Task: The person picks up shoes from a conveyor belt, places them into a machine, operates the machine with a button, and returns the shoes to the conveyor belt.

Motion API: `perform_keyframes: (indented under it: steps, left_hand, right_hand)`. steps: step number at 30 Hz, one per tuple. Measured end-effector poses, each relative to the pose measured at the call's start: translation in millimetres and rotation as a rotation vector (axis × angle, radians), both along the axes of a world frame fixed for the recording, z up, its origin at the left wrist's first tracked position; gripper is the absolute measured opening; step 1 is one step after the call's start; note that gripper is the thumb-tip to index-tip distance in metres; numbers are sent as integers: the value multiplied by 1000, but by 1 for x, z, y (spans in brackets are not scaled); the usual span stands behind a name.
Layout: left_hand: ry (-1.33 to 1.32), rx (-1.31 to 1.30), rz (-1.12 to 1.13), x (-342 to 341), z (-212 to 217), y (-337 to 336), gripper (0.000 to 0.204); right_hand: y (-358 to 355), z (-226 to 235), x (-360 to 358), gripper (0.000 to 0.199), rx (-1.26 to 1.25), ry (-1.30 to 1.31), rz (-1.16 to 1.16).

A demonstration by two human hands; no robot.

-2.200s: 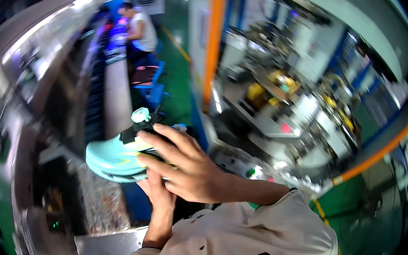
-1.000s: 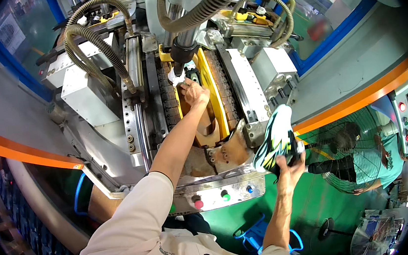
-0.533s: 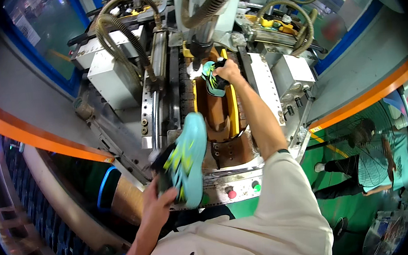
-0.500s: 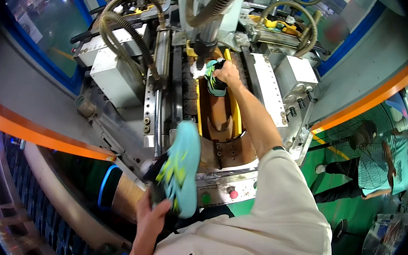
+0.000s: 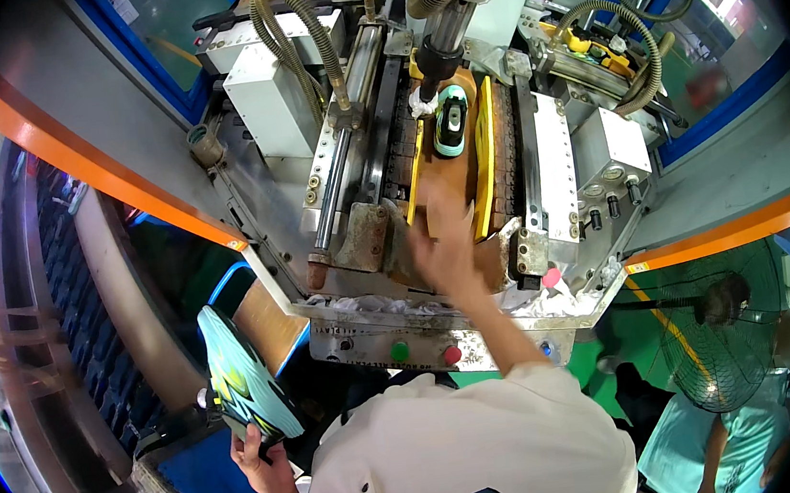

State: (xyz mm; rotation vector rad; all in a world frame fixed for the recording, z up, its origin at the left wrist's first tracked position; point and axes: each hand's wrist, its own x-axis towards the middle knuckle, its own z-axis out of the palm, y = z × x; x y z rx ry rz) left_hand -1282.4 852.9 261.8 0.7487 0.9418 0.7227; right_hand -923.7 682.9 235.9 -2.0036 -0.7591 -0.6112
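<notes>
At the lower left, the left hand (image 5: 262, 461) is clamped around a teal shoe (image 5: 247, 377) with yellow-green sole marks, holding it sole-out above a blue tray (image 5: 199, 484). The right hand (image 5: 445, 241) is blurred, fingers seemingly spread and empty, over the front edge of the press machine's (image 5: 541, 173) bed. A second teal shoe (image 5: 450, 119) sits at the bed's far end, between two yellow guide rails (image 5: 486, 165) under the black ram (image 5: 438, 57).

A teal shoe (image 5: 247, 377) with yellow-green sole markings sits gripped in the left hand (image 5: 261, 455), sole outward. A second teal shoe (image 5: 450, 119) stands in the press, beyond the blurred right hand (image 5: 442, 253).
</notes>
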Motion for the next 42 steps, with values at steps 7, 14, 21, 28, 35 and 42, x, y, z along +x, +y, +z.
perform_keyframes:
  steps: [7, 14, 21, 28, 35, 42]
  left_hand:
    - [59, -10, -70, 29, 16, -31, 44]
    - [43, -27, -52, 25, 16, -36, 42]
    - [16, -41, -12, 38, 13, -43, 42]
    - [0, -30, 66, 32, 13, -54, 40]
    - [36, -64, 222, -4, 13, -60, 36]
    - [-55, -212, 542, -67, -30, -99, 31]
  right_hand:
    - [18, -185, -151, 37, -260, 289, 346]
    - [-15, 36, -12, 23, 268, -154, 210]
    - [-29, 191, 253, 35, 524, -210, -221]
    - [-10, 168, 303, 37, 404, -133, -227]
    - [-24, 135, 304, 35, 293, -130, -198]
    - [37, 56, 271, 30, 88, -47, -91]
